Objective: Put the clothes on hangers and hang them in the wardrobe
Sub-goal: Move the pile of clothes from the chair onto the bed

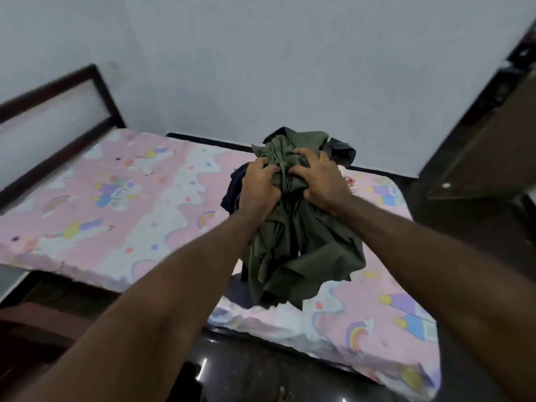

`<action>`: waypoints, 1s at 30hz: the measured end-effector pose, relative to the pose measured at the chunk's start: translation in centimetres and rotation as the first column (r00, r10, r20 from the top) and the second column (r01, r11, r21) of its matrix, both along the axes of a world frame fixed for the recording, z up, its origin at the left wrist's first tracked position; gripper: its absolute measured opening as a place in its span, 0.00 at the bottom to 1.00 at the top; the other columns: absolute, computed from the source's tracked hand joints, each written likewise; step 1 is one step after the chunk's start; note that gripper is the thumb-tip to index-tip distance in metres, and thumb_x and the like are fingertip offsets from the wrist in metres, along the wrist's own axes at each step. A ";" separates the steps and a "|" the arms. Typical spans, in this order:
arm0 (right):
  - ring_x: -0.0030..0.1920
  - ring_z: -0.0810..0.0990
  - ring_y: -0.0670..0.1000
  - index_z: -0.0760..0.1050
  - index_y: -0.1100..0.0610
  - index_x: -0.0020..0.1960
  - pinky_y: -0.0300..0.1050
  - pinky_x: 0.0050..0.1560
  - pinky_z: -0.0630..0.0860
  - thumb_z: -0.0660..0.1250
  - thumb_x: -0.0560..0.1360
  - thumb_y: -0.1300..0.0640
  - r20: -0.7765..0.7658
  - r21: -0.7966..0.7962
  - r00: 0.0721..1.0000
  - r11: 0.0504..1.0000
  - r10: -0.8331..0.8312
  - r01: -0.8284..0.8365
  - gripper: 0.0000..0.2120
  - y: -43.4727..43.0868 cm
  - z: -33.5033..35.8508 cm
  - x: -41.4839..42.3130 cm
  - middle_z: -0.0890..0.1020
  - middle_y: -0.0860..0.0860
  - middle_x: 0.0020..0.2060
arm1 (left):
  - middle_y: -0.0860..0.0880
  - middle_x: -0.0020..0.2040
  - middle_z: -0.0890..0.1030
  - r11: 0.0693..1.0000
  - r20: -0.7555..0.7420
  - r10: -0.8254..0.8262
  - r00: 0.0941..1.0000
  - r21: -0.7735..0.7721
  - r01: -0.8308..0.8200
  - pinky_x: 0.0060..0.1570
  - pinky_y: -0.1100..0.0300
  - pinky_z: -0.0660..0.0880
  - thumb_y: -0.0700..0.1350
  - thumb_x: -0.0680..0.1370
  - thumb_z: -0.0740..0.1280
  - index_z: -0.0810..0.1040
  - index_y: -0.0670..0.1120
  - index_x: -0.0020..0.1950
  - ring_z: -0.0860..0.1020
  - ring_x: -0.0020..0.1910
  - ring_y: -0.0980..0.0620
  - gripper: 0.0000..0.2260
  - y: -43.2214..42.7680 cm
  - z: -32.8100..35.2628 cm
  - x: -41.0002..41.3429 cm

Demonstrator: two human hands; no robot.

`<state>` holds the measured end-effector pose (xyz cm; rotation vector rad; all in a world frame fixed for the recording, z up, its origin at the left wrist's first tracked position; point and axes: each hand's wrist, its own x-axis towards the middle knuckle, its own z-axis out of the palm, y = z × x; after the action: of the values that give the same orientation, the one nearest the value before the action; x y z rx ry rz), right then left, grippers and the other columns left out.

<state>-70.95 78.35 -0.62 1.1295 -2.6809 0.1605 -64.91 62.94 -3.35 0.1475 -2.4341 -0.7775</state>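
A crumpled olive-green shirt (pixel 301 236), soft and heavily creased, was held bunched above the bed (pixel 101 204). It was gripped by the left hand (pixel 259 190) and right hand (pixel 322 181), fingers curled tightly into the cloth. A pink printed sheet (pixel 87 227) covered the mattress.

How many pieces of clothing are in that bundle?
3, as far as I can tell: an olive-green shirt in front in both hands' grip, a navy garment behind the left hand, and a dark grey one beyond the right hand. More may be hidden inside.
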 end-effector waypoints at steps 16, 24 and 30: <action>0.55 0.73 0.68 0.79 0.56 0.56 0.59 0.46 0.74 0.70 0.60 0.67 -0.096 0.157 0.960 0.948 -0.264 0.277 0.24 22.5 0.0 -2.8 0.69 0.59 0.70 | 0.42 0.50 0.79 0.920 0.052 -0.365 0.929 0.173 0.352 0.48 0.65 0.68 0.37 0.72 0.68 0.84 0.41 0.52 0.77 0.50 0.45 0.10 21.4 -1.3 -7.5; 0.58 0.70 0.68 0.77 0.54 0.60 0.62 0.51 0.73 0.69 0.64 0.65 0.002 0.142 0.932 0.923 -0.362 0.359 0.25 25.2 -4.4 -2.4 0.66 0.59 0.73 | 0.42 0.53 0.77 0.871 0.274 -0.487 0.830 0.230 0.435 0.54 0.59 0.72 0.42 0.71 0.68 0.82 0.41 0.54 0.75 0.52 0.46 0.13 23.1 -5.2 -8.9; 0.78 0.47 0.62 0.68 0.52 0.71 0.71 0.70 0.56 0.64 0.77 0.55 0.299 0.448 0.731 0.766 -0.614 0.460 0.22 23.8 -12.6 0.6 0.55 0.56 0.77 | 0.39 0.50 0.79 0.829 0.705 -0.487 0.516 0.187 0.527 0.51 0.51 0.74 0.48 0.67 0.69 0.78 0.38 0.52 0.77 0.53 0.39 0.18 19.7 -10.7 -6.1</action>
<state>-70.32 102.12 -13.25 0.3165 -3.4181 -0.2032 -71.02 82.68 -14.10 -0.3936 -3.3507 -1.0523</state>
